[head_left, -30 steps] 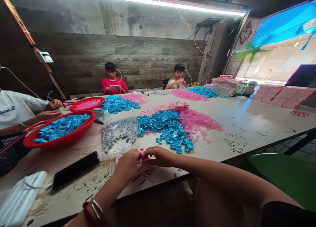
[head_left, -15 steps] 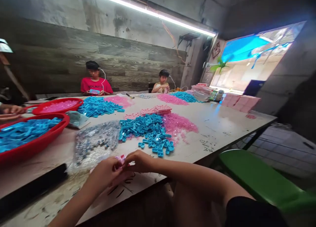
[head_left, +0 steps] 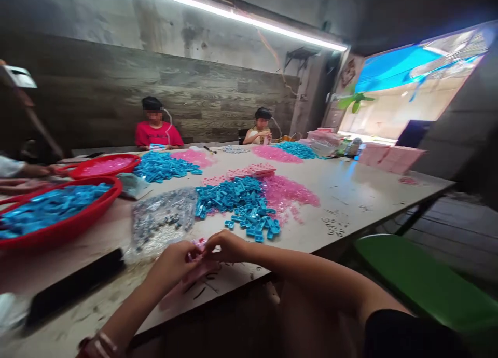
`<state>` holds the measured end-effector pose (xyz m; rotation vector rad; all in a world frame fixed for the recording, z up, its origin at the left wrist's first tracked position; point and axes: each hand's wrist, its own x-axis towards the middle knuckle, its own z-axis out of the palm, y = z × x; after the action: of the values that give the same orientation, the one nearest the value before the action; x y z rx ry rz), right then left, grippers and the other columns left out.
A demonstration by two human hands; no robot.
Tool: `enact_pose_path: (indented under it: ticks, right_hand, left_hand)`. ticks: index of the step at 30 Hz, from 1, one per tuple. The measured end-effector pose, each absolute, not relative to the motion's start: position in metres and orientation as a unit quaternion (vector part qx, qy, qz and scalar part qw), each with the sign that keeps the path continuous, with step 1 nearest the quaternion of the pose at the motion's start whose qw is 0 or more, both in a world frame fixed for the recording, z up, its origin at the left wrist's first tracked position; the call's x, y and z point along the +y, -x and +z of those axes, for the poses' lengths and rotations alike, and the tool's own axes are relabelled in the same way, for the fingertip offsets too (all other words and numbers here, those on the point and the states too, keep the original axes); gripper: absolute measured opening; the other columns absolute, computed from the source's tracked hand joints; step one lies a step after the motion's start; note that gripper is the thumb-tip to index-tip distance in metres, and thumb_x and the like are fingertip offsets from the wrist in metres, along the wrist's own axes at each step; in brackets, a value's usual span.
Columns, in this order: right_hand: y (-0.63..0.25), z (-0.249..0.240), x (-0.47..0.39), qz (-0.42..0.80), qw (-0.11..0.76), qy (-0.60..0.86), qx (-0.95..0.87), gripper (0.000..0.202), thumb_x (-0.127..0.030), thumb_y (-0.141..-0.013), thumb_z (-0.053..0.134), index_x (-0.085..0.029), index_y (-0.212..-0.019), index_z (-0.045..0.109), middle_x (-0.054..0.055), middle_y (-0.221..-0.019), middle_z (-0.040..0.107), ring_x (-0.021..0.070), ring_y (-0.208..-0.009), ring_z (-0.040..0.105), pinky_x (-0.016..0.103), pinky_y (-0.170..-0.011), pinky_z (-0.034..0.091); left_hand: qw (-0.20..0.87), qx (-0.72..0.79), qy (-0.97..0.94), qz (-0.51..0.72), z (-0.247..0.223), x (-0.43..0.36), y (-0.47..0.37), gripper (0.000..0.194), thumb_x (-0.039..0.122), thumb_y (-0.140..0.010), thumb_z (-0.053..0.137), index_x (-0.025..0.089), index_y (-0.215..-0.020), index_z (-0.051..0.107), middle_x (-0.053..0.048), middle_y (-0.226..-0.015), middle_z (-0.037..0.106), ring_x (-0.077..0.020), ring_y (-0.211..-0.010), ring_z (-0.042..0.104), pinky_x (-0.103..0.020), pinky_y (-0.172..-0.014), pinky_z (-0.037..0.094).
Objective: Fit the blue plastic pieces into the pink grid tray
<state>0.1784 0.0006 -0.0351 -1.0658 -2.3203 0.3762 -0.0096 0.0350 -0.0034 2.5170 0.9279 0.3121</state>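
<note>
Near the table's front edge, my left hand [head_left: 177, 262] has its fingers closed on a small pink plastic piece [head_left: 199, 243]. The fingers of my right hand [head_left: 226, 247] pinch at that same piece from the other side and hide part of it. Below both hands is a pale pink, block-like thing [head_left: 203, 271], mostly covered. Just beyond them lies a heap of blue plastic parts [head_left: 237, 200], with clear pink pieces [head_left: 290, 194] beside it. A clear plastic bag [head_left: 163, 215] with small metallic-looking bits lies beyond my left hand.
Red baskets [head_left: 116, 192] with blue and pink parts stand at the left, by another person's hands [head_left: 35, 179]. A black bar-shaped object [head_left: 75, 288] lies front left. Two people sit across the table [head_left: 342, 192]. A green stool [head_left: 420, 280] stands at the right.
The whole view has swung slightly left, so the scene sits further right. My hands keep nearly the same hold on the pink piece. More of my left wrist shows.
</note>
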Motion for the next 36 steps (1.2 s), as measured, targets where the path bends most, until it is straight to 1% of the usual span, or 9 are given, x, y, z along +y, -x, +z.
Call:
enact_pose_path:
  ticks: [3, 6, 12, 19, 22, 26, 28, 31, 36]
  right_hand:
    - [-0.178, -0.037, 0.001, 0.161, 0.303, 0.395, -0.852, 0.007, -0.012, -0.073, 0.06, -0.012, -0.077, 0.066, 0.005, -0.074, 0.068, 0.0117, -0.066, 0.062, 0.019, -0.063, 0.046]
    - [-0.178, -0.035, -0.001, 0.159, 0.304, 0.386, -0.856, 0.006, -0.013, -0.074, 0.061, -0.013, -0.076, 0.066, 0.005, -0.074, 0.068, 0.012, -0.067, 0.062, 0.02, -0.064, 0.047]
    - [-0.179, -0.031, -0.001, 0.13, 0.283, 0.376, -0.873, 0.007, -0.017, -0.076, 0.061, -0.014, -0.077, 0.067, 0.006, -0.074, 0.068, 0.0128, -0.067, 0.062, 0.021, -0.062, 0.046]
    - [-0.179, -0.032, -0.001, 0.122, 0.272, 0.376, -0.877, 0.007, -0.017, -0.076, 0.061, -0.014, -0.078, 0.067, 0.006, -0.075, 0.068, 0.0124, -0.068, 0.062, 0.021, -0.064, 0.045]
    - [-0.175, -0.023, -0.004, 0.1, 0.241, 0.39, -0.883, 0.007, -0.016, -0.076, 0.061, -0.015, -0.078, 0.067, 0.005, -0.074, 0.068, 0.0131, -0.068, 0.061, 0.022, -0.065, 0.044]
    - [-0.17, -0.014, -0.006, 0.09, 0.206, 0.411, -0.883, 0.007, -0.011, -0.073, 0.061, -0.014, -0.076, 0.067, 0.005, -0.074, 0.068, 0.0137, -0.069, 0.061, 0.022, -0.065, 0.043]
    - [-0.168, -0.013, -0.007, 0.093, 0.205, 0.409, -0.884, 0.01, -0.009, -0.072, 0.061, -0.014, -0.078, 0.066, 0.005, -0.076, 0.068, 0.0132, -0.07, 0.061, 0.021, -0.065, 0.043]
    - [-0.168, -0.013, -0.007, 0.103, 0.213, 0.399, -0.886, 0.009, -0.012, -0.074, 0.061, -0.015, -0.081, 0.067, 0.005, -0.078, 0.068, 0.0124, -0.07, 0.061, 0.02, -0.065, 0.043]
    - [-0.168, -0.015, -0.007, 0.1, 0.206, 0.402, -0.887, 0.009, -0.011, -0.075, 0.059, -0.014, -0.075, 0.067, 0.005, -0.073, 0.067, 0.0116, -0.066, 0.059, 0.02, -0.062, 0.042]
  left_hand:
    - [0.224, 0.345, -0.904, 0.12, -0.002, 0.033, 0.009, 0.02, 0.027, -0.069, 0.051, 0.019, -0.08, 0.065, -0.001, -0.075, 0.064, -0.0153, -0.069, 0.057, -0.022, -0.06, 0.038]
    - [0.234, 0.35, -0.899, 0.121, -0.003, 0.033, 0.009, 0.017, 0.025, -0.068, 0.053, 0.018, -0.079, 0.064, -0.001, -0.075, 0.064, -0.0149, -0.069, 0.056, -0.022, -0.06, 0.037]
    - [0.251, 0.355, -0.894, 0.107, -0.005, 0.035, 0.009, 0.016, 0.028, -0.07, 0.054, 0.018, -0.077, 0.063, 0.0, -0.069, 0.062, -0.015, -0.067, 0.056, -0.022, -0.058, 0.037]
    - [0.248, 0.342, -0.898, 0.125, -0.006, 0.035, 0.01, 0.016, 0.029, -0.07, 0.054, 0.019, -0.078, 0.065, 0.0, -0.071, 0.063, -0.0144, -0.066, 0.056, -0.022, -0.058, 0.038]
    - [0.241, 0.344, -0.898, 0.131, -0.006, 0.034, 0.009, 0.019, 0.031, -0.074, 0.052, 0.019, -0.074, 0.067, -0.001, -0.071, 0.063, -0.0151, -0.067, 0.057, -0.024, -0.061, 0.04]
    - [0.235, 0.348, -0.896, 0.141, -0.009, 0.034, 0.007, 0.018, 0.026, -0.074, 0.052, 0.019, -0.066, 0.067, -0.001, -0.074, 0.063, -0.0143, -0.068, 0.057, -0.024, -0.065, 0.042]
    - [0.237, 0.342, -0.896, 0.154, -0.011, 0.035, 0.007, 0.017, 0.027, -0.073, 0.053, 0.018, -0.066, 0.067, -0.001, -0.076, 0.063, -0.0135, -0.067, 0.057, -0.023, -0.064, 0.042]
    - [0.227, 0.336, -0.899, 0.168, -0.012, 0.034, 0.007, 0.02, 0.03, -0.074, 0.054, 0.018, -0.065, 0.066, -0.002, -0.077, 0.063, -0.0132, -0.067, 0.057, -0.023, -0.063, 0.041]
    - [0.235, 0.361, -0.891, 0.143, -0.01, 0.033, 0.009, 0.022, 0.033, -0.074, 0.053, 0.019, -0.07, 0.068, -0.001, -0.073, 0.064, -0.0146, -0.066, 0.058, -0.024, -0.062, 0.04]
